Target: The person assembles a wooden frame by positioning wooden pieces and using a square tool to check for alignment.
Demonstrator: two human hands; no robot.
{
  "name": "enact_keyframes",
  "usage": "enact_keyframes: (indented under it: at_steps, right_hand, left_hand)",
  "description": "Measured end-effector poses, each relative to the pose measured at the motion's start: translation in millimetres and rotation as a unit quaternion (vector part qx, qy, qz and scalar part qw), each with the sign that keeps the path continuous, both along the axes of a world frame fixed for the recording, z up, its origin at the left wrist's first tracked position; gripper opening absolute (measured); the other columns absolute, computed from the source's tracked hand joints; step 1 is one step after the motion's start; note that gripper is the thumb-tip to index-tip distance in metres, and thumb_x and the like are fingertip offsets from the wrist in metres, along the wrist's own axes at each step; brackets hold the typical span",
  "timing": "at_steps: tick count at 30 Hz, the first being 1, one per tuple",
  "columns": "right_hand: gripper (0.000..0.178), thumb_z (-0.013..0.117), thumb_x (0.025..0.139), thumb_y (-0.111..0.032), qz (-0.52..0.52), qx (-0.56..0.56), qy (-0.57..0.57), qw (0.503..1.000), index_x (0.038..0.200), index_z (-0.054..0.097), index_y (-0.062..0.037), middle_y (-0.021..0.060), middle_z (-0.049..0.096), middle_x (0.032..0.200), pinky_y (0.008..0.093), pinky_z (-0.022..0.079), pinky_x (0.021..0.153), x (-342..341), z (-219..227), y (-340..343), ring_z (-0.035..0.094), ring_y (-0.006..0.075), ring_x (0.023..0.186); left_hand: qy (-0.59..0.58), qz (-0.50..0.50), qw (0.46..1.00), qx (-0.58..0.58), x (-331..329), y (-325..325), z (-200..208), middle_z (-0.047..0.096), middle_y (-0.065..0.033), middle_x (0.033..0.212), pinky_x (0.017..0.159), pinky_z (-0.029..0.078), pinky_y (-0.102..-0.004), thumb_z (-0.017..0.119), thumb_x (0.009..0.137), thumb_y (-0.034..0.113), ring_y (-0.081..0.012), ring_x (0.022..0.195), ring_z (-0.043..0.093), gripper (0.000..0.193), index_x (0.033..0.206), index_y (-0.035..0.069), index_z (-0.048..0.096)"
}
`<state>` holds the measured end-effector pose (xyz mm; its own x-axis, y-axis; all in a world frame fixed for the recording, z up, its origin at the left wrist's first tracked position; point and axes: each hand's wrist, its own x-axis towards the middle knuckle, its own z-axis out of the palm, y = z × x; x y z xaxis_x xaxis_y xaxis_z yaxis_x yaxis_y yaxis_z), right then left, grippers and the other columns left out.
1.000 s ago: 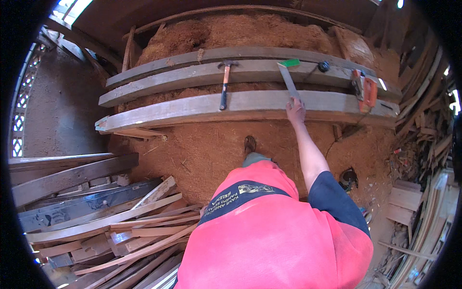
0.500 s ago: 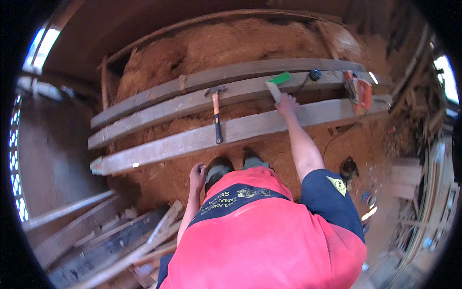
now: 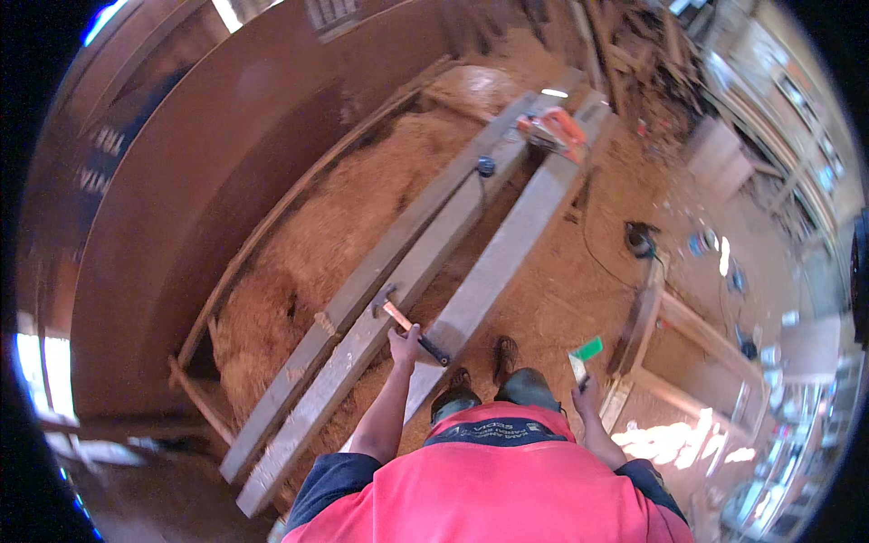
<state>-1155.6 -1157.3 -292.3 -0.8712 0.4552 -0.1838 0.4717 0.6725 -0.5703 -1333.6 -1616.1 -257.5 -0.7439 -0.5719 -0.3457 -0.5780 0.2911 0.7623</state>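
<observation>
My left hand (image 3: 404, 346) is closed around the handle of a claw hammer (image 3: 396, 314), whose head rests over the middle wooden beam (image 3: 466, 214) while its dark grip end reaches the near beam (image 3: 520, 240). My right hand (image 3: 587, 395) is low at my right side, clear of the beams. It grips a try square (image 3: 588, 349) with a green part and a pale part; the fingers partly hide its lower end. A black tape measure (image 3: 485, 166) sits farther up the beams, with an orange power tool (image 3: 557, 131) beyond it.
Three long beams run diagonally beside a heap of sawdust (image 3: 335, 217). A dark corded power tool (image 3: 639, 239) lies on the floor at the right, its cord trailing toward the beams. Closer on that side stands a wooden frame (image 3: 704, 337). Scrap wood (image 3: 665, 59) is piled at the far right.
My view has turned right. My right hand has drawn back from the beams with the try square. My left hand has moved forward from my side and taken hold of the hammer.
</observation>
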Motion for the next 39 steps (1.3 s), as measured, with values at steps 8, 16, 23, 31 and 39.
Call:
enact_keyframes:
  at_steps: [8,16,23,31,39]
  right_hand:
    - [0.023,0.051,0.087,-0.023,-0.261,0.024,-0.23,0.937,0.081,0.063,-0.0046,0.0183,0.065,0.08,0.0463,0.051,0.066,297.5,-106.7,20.5,0.064,0.0357,0.076]
    - [0.026,0.049,0.092,-0.028,-0.503,-0.249,-0.122,0.819,0.088,0.058,-0.0043,0.0152,0.06,0.069,0.0439,0.048,0.059,349.9,-74.2,-21.6,0.06,0.0281,0.063]
    - [0.034,0.046,0.095,-0.037,-0.417,-0.24,-0.102,0.871,0.093,0.059,-0.0056,0.0176,0.065,0.075,0.0447,0.051,0.059,403.6,-85.7,70.2,0.063,0.0305,0.058]
    - [0.039,0.043,0.099,-0.036,-0.525,-0.385,0.197,0.733,0.104,0.063,-0.0021,0.008,0.066,0.078,0.0325,0.052,0.057,385.7,8.7,155.4,0.062,0.016,0.06]
    - [0.049,0.042,0.099,-0.044,-0.523,-0.393,0.427,0.624,0.112,0.061,-0.0005,0.0079,0.064,0.083,0.0316,0.054,0.064,393.7,137.6,260.8,0.061,0.016,0.066]
  left_hand:
    - [-0.003,-0.051,0.998,0.039,-28.2,-12.4,-70.5,0.068,-0.011,0.094,0.072,0.05,-0.0372,0.059,0.085,0.024,-0.0227,0.077,0.063,0.026,0.094,0.001,0.066]
    - [0.095,0.024,0.995,0.022,-35.4,47.7,-20.6,0.059,-0.0084,0.072,0.043,0.044,-0.0384,0.051,0.092,0.017,-0.0196,0.055,0.055,0.017,0.086,0.001,0.055]
    - [0.046,-0.284,0.958,0.008,50.5,211.5,-31.9,0.056,-0.0061,0.068,0.04,0.038,-0.0324,0.058,0.089,0.014,-0.0145,0.047,0.048,0.008,0.085,0.007,0.057]
    - [-0.079,-0.656,0.743,-0.107,116.5,320.7,-113.4,0.064,-0.0073,0.065,0.058,0.049,-0.0415,0.068,0.082,0.026,-0.0246,0.059,0.06,0.024,0.092,0.005,0.07]
    - [-0.121,-0.806,0.53,-0.234,98.7,481.4,-113.5,0.064,-0.0115,0.066,0.057,0.049,-0.0431,0.067,0.082,0.032,-0.0256,0.059,0.061,0.025,0.087,0.008,0.07]
